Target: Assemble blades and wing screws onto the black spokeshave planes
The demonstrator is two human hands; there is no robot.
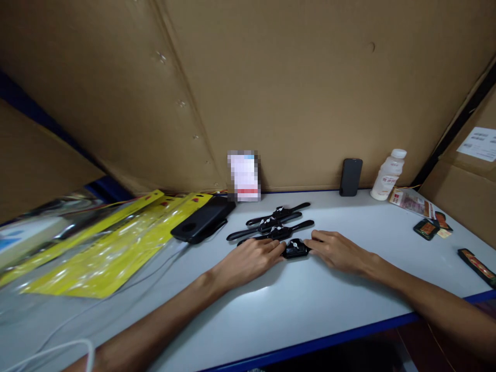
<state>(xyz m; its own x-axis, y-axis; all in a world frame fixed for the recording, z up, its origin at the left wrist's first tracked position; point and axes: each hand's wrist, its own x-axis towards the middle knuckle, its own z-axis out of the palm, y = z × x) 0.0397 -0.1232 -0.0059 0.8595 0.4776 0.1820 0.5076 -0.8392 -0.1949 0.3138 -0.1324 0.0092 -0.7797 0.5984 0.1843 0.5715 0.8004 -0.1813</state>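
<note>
A black spokeshave [296,249] with silver adjusting screws lies on the table between my hands. My left hand [259,255] closes over its left handle, hiding it, and my right hand [334,249] is closed round the right one. Just beyond lie three more black spokeshaves, roughly side by side: a near spokeshave [279,232], a middle spokeshave [267,223] and a far spokeshave [281,212]. The left end of the near one is partly behind my left hand.
Yellow-backed clear packages [104,258] spread over the left side, beside a black power bank [203,221] with a white cable [155,268]. Along the cardboard wall [294,93] stand a blurred-out phone [245,178], a dark phone [351,177] and a bottle [388,175]. Small snack packets [426,229] lie right.
</note>
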